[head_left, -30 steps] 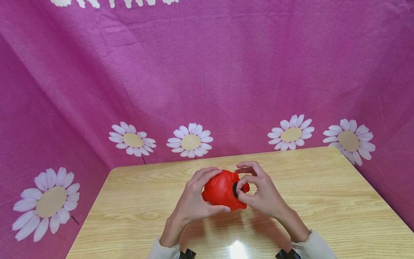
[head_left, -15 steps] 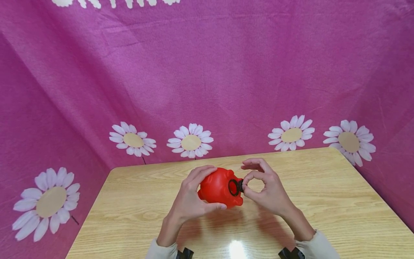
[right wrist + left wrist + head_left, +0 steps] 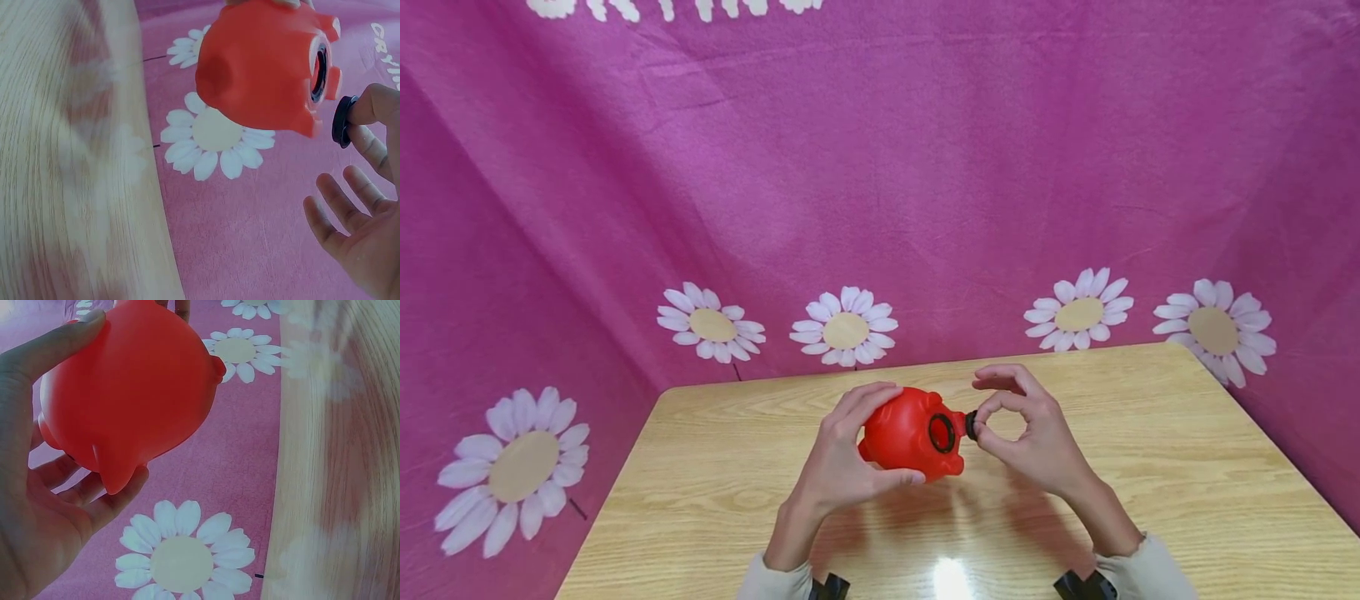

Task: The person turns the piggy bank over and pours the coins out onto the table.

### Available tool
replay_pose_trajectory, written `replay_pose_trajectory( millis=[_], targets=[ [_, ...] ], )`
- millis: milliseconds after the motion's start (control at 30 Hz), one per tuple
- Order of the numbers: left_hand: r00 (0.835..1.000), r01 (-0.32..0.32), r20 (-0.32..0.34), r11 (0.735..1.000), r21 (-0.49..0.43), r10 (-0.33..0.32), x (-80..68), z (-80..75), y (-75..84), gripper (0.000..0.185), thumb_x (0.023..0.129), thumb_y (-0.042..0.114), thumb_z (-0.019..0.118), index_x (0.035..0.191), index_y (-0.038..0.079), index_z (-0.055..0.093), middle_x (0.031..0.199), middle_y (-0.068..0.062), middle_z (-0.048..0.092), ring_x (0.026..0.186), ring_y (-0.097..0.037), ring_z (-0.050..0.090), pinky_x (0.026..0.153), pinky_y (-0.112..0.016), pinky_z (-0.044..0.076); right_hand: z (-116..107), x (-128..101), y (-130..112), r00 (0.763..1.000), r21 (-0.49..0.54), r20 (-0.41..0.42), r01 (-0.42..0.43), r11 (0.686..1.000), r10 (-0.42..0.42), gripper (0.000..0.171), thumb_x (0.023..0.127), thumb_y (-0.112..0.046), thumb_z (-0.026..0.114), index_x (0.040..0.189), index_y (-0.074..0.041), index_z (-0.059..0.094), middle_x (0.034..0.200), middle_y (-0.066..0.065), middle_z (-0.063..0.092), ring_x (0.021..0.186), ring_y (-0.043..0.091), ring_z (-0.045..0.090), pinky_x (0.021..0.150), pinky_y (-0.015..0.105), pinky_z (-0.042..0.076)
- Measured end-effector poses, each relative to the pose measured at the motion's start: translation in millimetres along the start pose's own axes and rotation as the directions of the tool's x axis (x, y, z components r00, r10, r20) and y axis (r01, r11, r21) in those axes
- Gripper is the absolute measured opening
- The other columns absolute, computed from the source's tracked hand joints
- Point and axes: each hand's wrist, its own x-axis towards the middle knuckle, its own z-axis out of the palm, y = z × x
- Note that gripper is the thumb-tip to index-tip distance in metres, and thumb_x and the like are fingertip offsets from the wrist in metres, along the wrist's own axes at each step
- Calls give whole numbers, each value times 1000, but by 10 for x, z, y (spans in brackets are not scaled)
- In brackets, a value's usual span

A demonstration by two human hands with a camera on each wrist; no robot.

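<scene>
Pink daisy-print cloth (image 3: 880,167) hangs all round the back and both sides, close behind the tabletop (image 3: 1150,467). The far edge of the tabletop sits against the cloth, and the left and right edges angle out toward me. The wood is bare wherever I look, so there is plenty of room to set things down on either side or in front. A bright glare spot lies on the wood near my wrists.

My left hand (image 3: 842,467) holds the red piggy bank (image 3: 910,433) over the middle of the tabletop. My fingers are curled over its top and my thumb is under it. It is turned on its side, belly facing right. From the left wrist view it looks lifted, but I cannot tell for sure whether it touches the wood.

The round hole (image 3: 942,432) in the belly is open, with a black rim showing. So the unplugging part looks done, judging by the gap.

My right hand (image 3: 1037,437) pinches the small black plug (image 3: 972,424) between thumb and forefinger, just beside the hole and clear of it. My other fingers (image 3: 334,219) are spread loose in the right wrist view.

What I judge is left: the plug is in the air, not set down. Nothing shows coming out of the hole, and its inside is too dark to see.
</scene>
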Motion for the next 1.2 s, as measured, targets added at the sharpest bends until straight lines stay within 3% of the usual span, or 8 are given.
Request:
replay_pose_trajectory(
  millis=[267, 533, 733, 867, 1000, 1100, 1200],
  targets=[
    [999, 31, -8, 1000, 4, -31, -61, 0, 18, 85, 70, 31, 101, 146, 25, 63, 148, -3, 62, 132, -26, 63, 92, -39, 67, -63, -100, 120, 999, -30, -14, -41, 999, 41, 41, 77, 12, 80, 80, -29, 71, 131, -1, 65, 120, 12, 67, 101, 14, 45],
    [1000, 18, -11, 1000, 4, -18, -37, -8, -7, 86, 69, 29, 102, 146, 24, 63, 147, -2, 62, 133, -24, 63, 94, -38, 66, -233, -249, 302, 997, -91, -38, -66, 994, 63, 43, 76, 11, 81, 79, -30, 71, 128, 2, 66, 118, 3, 64, 101, 12, 40],
    [1000, 19, -10, 1000, 8, -19, -24, -16, -14, 86, 69, 29, 102, 146, 23, 63, 147, -1, 63, 134, -24, 62, 94, -41, 66, -426, -417, 503, 988, -78, -19, -151, 985, 150, 37, 82, 9, 82, 81, -26, 71, 122, -1, 69, 114, -4, 63, 97, 5, 46],
    [1000, 26, -9, 1000, 5, -26, -16, -15, -25, 86, 69, 29, 101, 146, 23, 63, 147, -1, 63, 135, -24, 62, 94, -41, 66, -537, -540, 610, 976, -101, 21, -216, 971, 219, 30, 87, 3, 83, 82, -24, 72, 118, -12, 70, 111, -9, 61, 90, 7, 52],
    [1000, 24, -11, 1000, 11, -23, -11, -20, -38, 87, 69, 29, 101, 147, 22, 63, 147, -1, 63, 135, -23, 62, 95, -40, 66, -636, -623, 716, 957, -89, 74, -275, 957, 282, 23, 91, 0, 82, 83, -19, 73, 117, -13, 71, 110, -10, 63, 87, 11, 57],
    [1000, 22, -15, 1000, 8, -22, -9, -28, -45, 87, 69, 29, 101, 146, 22, 64, 147, -1, 63, 135, -23, 62, 95, -41, 66, -698, -660, 803, 949, -74, 100, -293, 953, 300, 19, 92, 0, 81, 84, -15, 73, 116, -13, 71, 108, -11, 64, 87, 11, 59],
    [1000, 19, -19, 1000, 11, -19, -7, -30, -47, 86, 69, 30, 101, 146, 23, 64, 147, -1, 63, 134, -23, 62, 95, -40, 66, -747, -691, 888, 956, -65, 99, -272, 960, 278, 17, 91, 4, 80, 86, -11, 74, 114, -13, 72, 106, -11, 66, 86, 9, 58]
  ],
)
